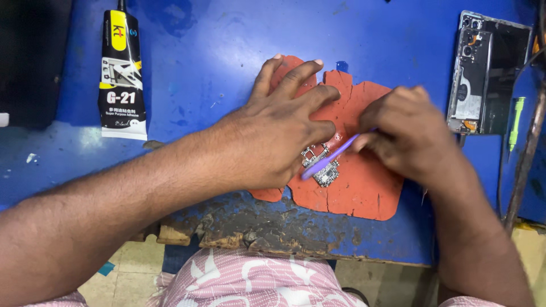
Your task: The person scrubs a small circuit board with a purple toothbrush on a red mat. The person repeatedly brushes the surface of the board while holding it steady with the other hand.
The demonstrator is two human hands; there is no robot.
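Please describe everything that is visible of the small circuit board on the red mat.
The small circuit board lies flat on the cracked red mat, near its lower left part. It looks grey-silver, with small metal shields and tiny components; finer detail is too small to tell. The left hand presses flat beside it and partly covers it. The right hand holds a purple tool whose tip rests on the board.

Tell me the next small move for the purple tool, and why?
Probably slide the purple tool slightly further under the circuit board. Its tip already rests on the board, the left hand presses down beside it on the red mat, and the right hand grips the tool.
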